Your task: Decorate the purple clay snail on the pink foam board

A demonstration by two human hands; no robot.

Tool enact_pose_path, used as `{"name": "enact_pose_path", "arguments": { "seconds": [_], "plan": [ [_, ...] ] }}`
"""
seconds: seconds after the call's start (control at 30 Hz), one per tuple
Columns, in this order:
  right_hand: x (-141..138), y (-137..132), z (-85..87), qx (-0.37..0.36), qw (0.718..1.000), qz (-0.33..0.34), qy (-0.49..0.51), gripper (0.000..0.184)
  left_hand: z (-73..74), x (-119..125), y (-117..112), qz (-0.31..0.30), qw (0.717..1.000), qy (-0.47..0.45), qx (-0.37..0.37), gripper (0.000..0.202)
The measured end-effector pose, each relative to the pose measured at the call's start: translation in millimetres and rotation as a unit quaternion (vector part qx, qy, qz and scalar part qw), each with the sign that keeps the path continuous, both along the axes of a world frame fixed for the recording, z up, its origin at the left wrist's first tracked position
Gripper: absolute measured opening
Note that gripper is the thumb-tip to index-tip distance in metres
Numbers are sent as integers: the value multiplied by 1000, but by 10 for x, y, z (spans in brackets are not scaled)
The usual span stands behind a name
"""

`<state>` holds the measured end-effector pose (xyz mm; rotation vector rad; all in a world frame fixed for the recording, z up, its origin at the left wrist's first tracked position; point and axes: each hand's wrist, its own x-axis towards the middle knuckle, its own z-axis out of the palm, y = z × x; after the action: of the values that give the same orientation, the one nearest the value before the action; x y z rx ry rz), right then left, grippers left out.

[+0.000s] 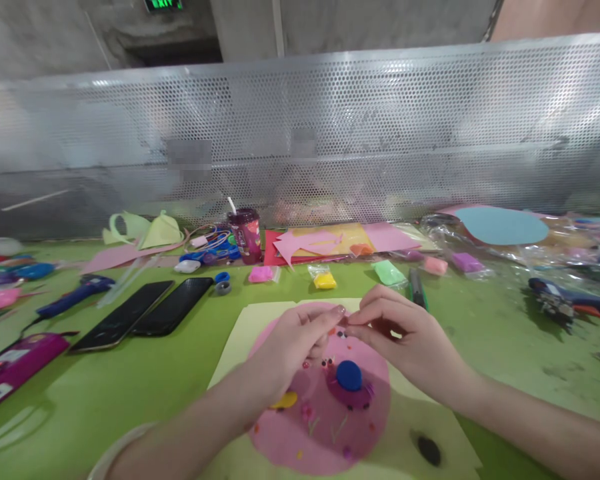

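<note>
My left hand [293, 347] and my right hand [405, 337] meet fingertip to fingertip above a pink paper circle [325, 427] lying on a pale yellow sheet [240, 333]. Both hands are closed in a pinch around something tiny that I cannot make out. On the pink circle sit a blue clay disc [349, 375] on a purple base, a yellow clay piece [285, 400] and several small beads. A black clay blob [429, 450] lies on the yellow sheet at the right.
Two black phones [145, 313] lie at the left, beside a blue tool [73, 297] and a magenta case [17, 360]. Clay packets, among them a yellow one [324, 279], a maroon cup [245, 235], coloured papers and plastic bags line the back below a perforated metal screen [330, 133].
</note>
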<state>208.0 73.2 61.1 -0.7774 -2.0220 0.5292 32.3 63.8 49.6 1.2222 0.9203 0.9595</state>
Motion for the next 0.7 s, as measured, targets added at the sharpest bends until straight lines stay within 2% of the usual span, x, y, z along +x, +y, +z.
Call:
{"name": "enact_pose_path", "arguments": {
  "seconds": [0.7],
  "plan": [
    [1, 16, -1, 14, 999, -5, -29, 13, 31, 9, -20, -18, 1000, 8, 1, 36]
  ]
}}
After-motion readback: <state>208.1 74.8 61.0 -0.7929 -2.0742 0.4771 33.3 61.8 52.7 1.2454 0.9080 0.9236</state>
